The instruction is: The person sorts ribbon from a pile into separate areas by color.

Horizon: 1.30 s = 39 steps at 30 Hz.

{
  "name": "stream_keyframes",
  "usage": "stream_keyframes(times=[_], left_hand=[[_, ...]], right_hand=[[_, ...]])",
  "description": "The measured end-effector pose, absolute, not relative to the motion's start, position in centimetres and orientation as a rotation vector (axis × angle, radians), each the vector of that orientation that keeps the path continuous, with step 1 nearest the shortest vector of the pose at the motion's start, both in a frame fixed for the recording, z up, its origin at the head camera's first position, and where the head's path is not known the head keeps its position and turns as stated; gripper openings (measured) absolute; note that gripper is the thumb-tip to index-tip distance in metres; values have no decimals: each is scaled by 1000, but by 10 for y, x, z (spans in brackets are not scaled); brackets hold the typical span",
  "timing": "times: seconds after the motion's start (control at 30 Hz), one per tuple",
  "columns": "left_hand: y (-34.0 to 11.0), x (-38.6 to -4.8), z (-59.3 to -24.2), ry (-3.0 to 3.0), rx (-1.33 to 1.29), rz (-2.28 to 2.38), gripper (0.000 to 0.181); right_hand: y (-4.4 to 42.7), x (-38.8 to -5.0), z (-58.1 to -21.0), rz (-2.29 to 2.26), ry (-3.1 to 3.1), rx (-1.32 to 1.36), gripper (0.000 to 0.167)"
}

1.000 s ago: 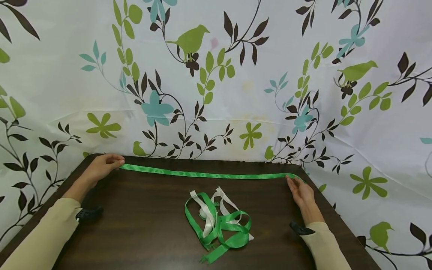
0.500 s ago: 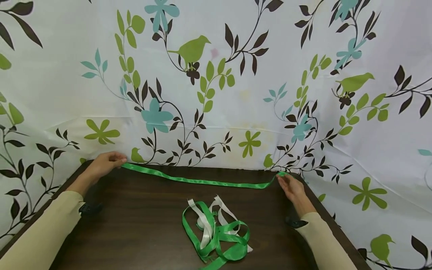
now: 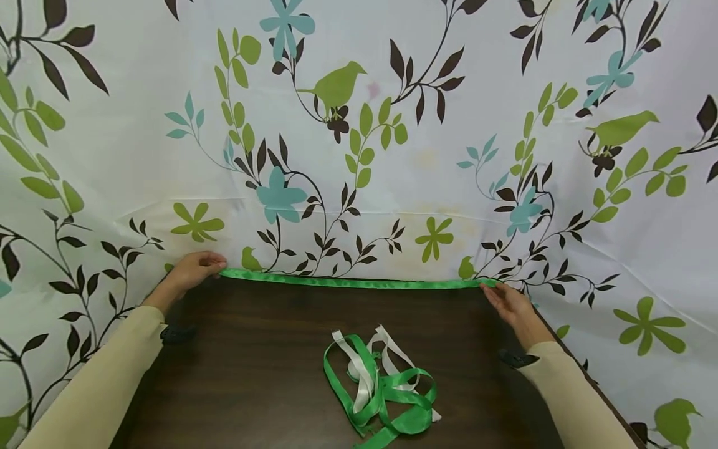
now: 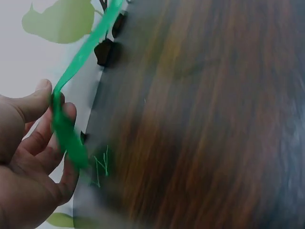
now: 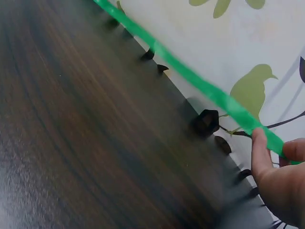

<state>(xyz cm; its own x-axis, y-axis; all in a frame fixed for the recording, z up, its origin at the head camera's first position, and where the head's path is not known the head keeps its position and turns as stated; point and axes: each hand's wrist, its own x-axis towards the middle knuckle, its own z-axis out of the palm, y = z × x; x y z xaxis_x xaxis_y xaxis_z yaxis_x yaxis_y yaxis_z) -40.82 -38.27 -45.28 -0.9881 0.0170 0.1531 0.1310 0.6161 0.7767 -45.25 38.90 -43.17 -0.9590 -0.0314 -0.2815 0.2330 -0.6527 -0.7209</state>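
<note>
A green satin ribbon stretches nearly straight between the two hands along the table's far edge. My left hand pinches one end between thumb and fingers; in the left wrist view a short frayed tail hangs below the grip, with loose green threads. At the far right, my right hand pinches the other end. The right wrist view shows the ribbon running taut from the thumb and fingertips. Nearer on the table lies a loose pile of green ribbon and white ribbon.
The dark wood-grain table fills the lower middle. Behind it hangs a white cloth printed with leaves, birds and flowers. It meets the table's far edge.
The ribbon sagged half a second ago and is straight again now. Both hands keep their hold. The head view has shifted, so the whole scene sits further right than before.
</note>
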Motion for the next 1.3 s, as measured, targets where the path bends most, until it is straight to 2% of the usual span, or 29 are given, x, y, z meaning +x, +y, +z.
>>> stream_keyframes(times=[0.1,0.2,0.27,0.47,0.5,0.6,0.67,0.73,0.83,0.93,1.07,1.3], left_hand=[[-386,-408,-450,-2735,-113,-1269,44],[-385,-405,-446,-2774,-173,-1240,43],[-382,-402,-444,-2802,-210,-1244,44],[-376,-393,-443,-2853,-301,-1213,45],[-376,-392,-444,-2847,-305,-1201,46],[-380,-386,-446,-2805,-300,-1152,45],[-383,-383,-447,-2762,-288,-1110,44],[-387,-380,-446,-2727,-315,-1072,40],[-388,-373,-439,-2697,-376,-1058,38],[-380,-363,-429,-2701,-456,-1055,37],[-352,-349,-415,-2701,-528,-1053,36],[-285,-330,-409,-2686,-681,-1040,29]], right_hand=[[391,-451,-431,-2668,1192,400,20],[391,-447,-432,-2649,1164,459,41],[391,-445,-432,-2636,1203,477,47],[395,-433,-422,-2537,1576,475,21],[397,-431,-421,-2519,1643,483,23],[403,-421,-417,-2428,1850,449,47],[408,-415,-415,-2350,1993,390,57],[411,-409,-412,-2286,2115,305,61],[413,-401,-408,-2240,2237,158,59],[408,-389,-405,-2195,2305,21,48],[390,-375,-395,-2056,2378,-172,32],[344,-353,-379,-1672,2657,-362,48]])
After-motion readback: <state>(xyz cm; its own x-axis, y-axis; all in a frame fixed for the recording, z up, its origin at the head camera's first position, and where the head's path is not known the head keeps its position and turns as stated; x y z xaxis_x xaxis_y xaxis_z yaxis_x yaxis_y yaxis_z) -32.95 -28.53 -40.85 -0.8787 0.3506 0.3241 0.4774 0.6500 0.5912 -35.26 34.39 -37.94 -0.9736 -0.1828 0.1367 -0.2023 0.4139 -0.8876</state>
